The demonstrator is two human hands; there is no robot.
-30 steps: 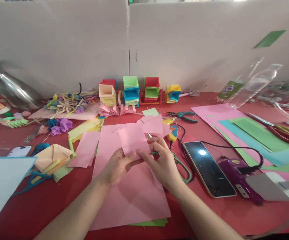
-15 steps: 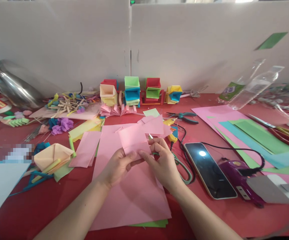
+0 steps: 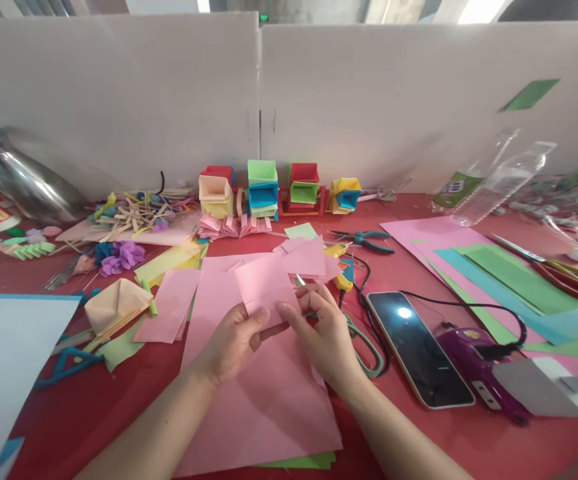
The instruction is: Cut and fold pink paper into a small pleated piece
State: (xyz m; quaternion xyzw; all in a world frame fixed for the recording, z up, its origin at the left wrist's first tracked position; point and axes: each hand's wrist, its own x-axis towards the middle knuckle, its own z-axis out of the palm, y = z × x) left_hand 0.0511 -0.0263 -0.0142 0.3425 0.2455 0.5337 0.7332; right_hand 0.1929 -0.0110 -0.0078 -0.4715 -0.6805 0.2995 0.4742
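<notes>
Both hands pinch a small pink paper piece (image 3: 265, 283) just above a large pink sheet (image 3: 259, 393) on the red table (image 3: 69, 413). My left hand (image 3: 233, 341) grips the piece's lower left edge between thumb and fingers. My right hand (image 3: 321, 330) pinches its right edge, fingers curled. Green-handled scissors (image 3: 366, 347) lie under and right of my right hand. More pink pieces (image 3: 309, 253) lie just beyond the held one.
A phone (image 3: 419, 347) and a purple corded tool (image 3: 479, 363) lie right of my hands. Coloured sheets (image 3: 509, 280) and a plastic bottle (image 3: 499, 177) sit at the right. Folded paper boxes (image 3: 263, 190), pliers (image 3: 366, 239), sticks (image 3: 133, 210) and paper flowers (image 3: 121, 255) are behind; a white sheet (image 3: 3, 360) lies left.
The view tilted up a little, so the table sits lower in the picture. My hands hold the pink piece in nearly the same grip.
</notes>
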